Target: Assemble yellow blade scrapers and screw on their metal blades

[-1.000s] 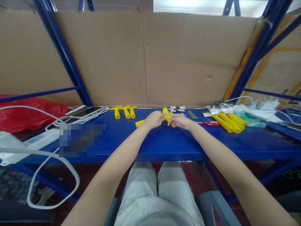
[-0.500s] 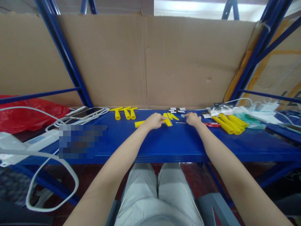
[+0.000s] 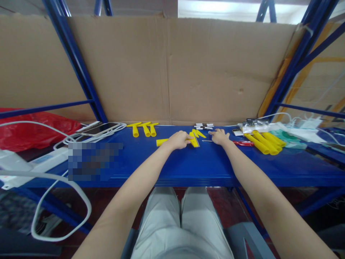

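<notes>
My left hand (image 3: 180,140) is closed on a flat yellow piece (image 3: 194,139) with a thin pale edge, at the middle of the blue table. A yellow tube (image 3: 161,142) lies just left of that hand. My right hand (image 3: 219,137) reaches down to the tabletop, its fingertips pinched at small shiny parts (image 3: 210,133) too tiny to make out. Between the hands lie small yellow wedge-shaped pieces (image 3: 201,133) and a thin metal shaft (image 3: 207,141). A red tool handle (image 3: 244,143) rests just right of my right hand.
Three yellow T-shaped pieces (image 3: 147,129) stand back left. Black-and-white strips (image 3: 204,126) lie at the back. Several yellow tubes (image 3: 265,143) and plastic bags (image 3: 289,138) are on the right. Cables (image 3: 115,128), a white power strip (image 3: 48,160) and a red bag (image 3: 37,129) occupy the left.
My left hand and the flat yellow piece have shifted slightly right and toward me. My right hand's fingers have drawn over the small shiny parts, which now show less.
</notes>
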A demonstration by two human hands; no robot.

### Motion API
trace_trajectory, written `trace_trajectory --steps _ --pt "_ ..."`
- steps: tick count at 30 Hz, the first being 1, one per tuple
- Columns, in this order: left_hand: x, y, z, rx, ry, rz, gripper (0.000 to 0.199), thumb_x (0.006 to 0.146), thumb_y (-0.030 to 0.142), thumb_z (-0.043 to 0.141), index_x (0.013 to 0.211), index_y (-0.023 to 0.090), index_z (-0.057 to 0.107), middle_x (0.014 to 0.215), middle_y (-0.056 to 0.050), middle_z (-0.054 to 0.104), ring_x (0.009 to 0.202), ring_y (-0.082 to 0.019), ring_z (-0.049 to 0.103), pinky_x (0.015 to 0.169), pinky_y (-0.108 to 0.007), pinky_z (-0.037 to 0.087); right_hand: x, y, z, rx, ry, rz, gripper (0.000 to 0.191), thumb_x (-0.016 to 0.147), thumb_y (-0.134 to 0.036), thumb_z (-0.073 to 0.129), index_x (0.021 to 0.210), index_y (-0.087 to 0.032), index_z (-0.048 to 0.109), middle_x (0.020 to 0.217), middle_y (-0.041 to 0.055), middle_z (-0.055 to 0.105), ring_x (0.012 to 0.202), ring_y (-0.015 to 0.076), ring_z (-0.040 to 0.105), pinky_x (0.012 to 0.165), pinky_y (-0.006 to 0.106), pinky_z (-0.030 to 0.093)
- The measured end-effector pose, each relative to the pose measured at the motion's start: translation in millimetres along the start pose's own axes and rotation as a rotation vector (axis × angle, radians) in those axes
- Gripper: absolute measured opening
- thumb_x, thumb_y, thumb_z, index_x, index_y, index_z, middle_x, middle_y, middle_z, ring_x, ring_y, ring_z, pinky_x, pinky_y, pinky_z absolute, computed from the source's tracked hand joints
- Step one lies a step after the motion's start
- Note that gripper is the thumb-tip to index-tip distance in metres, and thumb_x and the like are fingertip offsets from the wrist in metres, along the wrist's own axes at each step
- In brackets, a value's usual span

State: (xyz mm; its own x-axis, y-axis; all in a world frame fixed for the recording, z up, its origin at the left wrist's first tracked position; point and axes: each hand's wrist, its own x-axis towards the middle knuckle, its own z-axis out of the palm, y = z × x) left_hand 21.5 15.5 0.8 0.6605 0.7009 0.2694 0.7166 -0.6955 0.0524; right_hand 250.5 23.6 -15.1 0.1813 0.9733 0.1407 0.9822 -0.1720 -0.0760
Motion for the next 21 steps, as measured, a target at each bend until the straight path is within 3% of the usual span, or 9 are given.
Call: trace_trajectory --steps 8,18,21 --pt "1.2 0.3 1.6 0.030 -0.032 0.007 0.036 0.084 0.026 0.057 0.119 0.024 0.063 0.111 -0.008 0.068 0.101 -0.022 0.062 0.084 -0.028 0.045 -1.2 -7.5 -2.5 -0.103 0.004 -0.048 0.048 0.086 -0.018 0.033 0.128 -0.025 0.055 0.142 0.0122 0.040 0.131 0.0303 0.030 0.100 0.061 0.026" --pt "1.2 3.1 1.2 0.010 -0.051 0.020 0.035 0.084 0.024 0.056 0.118 0.021 0.065 0.111 -0.008 0.068 0.102 -0.021 0.062 0.083 -0.026 0.045 -2.4 -8.7 -3.6 -0.138 0.049 -0.159 0.041 0.086 -0.017 0.038 0.115 -0.028 0.065 0.137 0.0081 0.047 0.128 0.0277 0.031 0.103 0.059 0.021" --pt "1.1 3.6 1.3 0.005 -0.058 0.026 0.035 0.084 0.024 0.056 0.118 0.020 0.064 0.113 -0.009 0.067 0.103 -0.022 0.062 0.083 -0.027 0.045 -1.5 -8.7 -2.5 -0.087 0.096 -0.189 0.033 0.086 -0.020 0.042 0.104 -0.027 0.070 0.132 0.0077 0.052 0.125 0.0277 0.035 0.101 0.057 0.025"
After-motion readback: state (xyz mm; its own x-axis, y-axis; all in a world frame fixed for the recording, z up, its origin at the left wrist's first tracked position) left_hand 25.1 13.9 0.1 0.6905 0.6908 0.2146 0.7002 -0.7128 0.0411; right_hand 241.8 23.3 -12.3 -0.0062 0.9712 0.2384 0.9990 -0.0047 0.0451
